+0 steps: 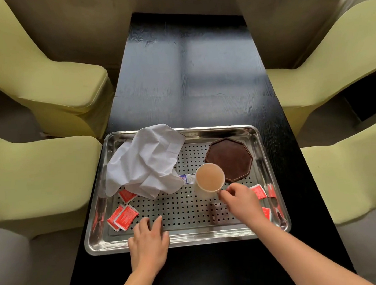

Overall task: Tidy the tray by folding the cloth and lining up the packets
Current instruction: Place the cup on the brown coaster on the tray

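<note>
The thumb and forefinger of the right hand (241, 202) are pinched together against the near right side of a cup (209, 178) of pale brown drink; the other fingers curl beneath. The left hand (148, 241) lies flat on the near rim of the tray (188, 241), its fingers (143, 224) straight and slightly apart, holding nothing. The cup stands on the tray's perforated floor, just in front of a dark brown coaster (231, 159). The white cloth (144, 162) lies crumpled in the far left of the tray, draped over the rim. The red packets (124, 216) are scattered; two overlap near the left hand, one peeks from under the cloth, others lie beside the right wrist. The tray sits on a black table (189, 76) between green chairs (46, 80).
</note>
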The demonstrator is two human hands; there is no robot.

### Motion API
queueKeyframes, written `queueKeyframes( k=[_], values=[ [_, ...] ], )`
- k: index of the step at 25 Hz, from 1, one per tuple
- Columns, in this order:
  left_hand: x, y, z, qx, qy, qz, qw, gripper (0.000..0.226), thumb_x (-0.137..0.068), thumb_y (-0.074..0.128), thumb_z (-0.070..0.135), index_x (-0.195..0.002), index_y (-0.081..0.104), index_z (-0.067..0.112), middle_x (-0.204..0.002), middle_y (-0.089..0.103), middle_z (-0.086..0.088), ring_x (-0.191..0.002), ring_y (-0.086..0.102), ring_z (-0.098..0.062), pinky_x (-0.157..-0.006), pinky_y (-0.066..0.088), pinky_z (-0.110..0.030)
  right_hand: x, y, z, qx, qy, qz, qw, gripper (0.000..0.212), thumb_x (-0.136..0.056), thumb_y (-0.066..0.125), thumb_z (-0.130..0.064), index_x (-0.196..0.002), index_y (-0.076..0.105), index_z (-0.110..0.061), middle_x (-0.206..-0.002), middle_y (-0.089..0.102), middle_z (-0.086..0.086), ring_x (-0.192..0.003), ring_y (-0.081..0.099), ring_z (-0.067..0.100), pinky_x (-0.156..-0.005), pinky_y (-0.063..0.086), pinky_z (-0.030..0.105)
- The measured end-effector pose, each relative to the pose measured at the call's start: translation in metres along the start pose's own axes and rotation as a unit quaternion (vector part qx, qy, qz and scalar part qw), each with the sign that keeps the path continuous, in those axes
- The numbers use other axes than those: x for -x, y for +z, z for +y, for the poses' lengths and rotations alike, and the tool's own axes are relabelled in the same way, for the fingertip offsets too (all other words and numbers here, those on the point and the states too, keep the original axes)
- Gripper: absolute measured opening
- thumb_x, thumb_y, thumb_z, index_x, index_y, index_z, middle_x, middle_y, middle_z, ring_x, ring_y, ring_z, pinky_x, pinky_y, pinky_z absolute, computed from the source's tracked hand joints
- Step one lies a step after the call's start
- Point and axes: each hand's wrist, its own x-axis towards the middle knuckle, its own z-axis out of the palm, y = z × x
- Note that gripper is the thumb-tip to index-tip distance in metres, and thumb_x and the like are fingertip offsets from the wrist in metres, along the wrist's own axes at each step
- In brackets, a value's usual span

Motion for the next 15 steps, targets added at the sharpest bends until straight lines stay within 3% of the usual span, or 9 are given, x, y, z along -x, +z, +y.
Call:
queueKeyframes(
  k=[7, 15],
  values=[
    [-0.001, 0.005, 0.002, -0.036, -0.008, -0.007, 0.999, 0.049, -0.097, 0.034, 0.053, -0.144, 0.037, 0.041, -0.151, 0.030, -0.001, -0.139, 0.026, -0.020, -0.106, 0.029, -0.045, -0.058, -0.051, 0.014, 0.002, 0.043, 0.079, 0.996, 0.028, -0.090, 0.059, -0.039, -0.075, 0.067, -0.017, -0.076, 0.071, 0.004, -0.080, 0.068, 0.027, -0.075, 0.056, 0.042],
    [-0.001, 0.004, 0.003, -0.030, -0.007, -0.015, 0.999, 0.049, -0.098, 0.034, 0.052, -0.145, 0.034, 0.041, -0.154, 0.026, -0.001, -0.142, 0.022, -0.021, -0.110, 0.028, -0.044, -0.092, -0.059, 0.011, -0.033, 0.082, 0.101, 0.991, 0.031, -0.091, 0.058, -0.038, -0.078, 0.070, -0.013, -0.082, 0.073, 0.008, -0.082, 0.070, 0.029, -0.079, 0.059, 0.047]
  ],
)
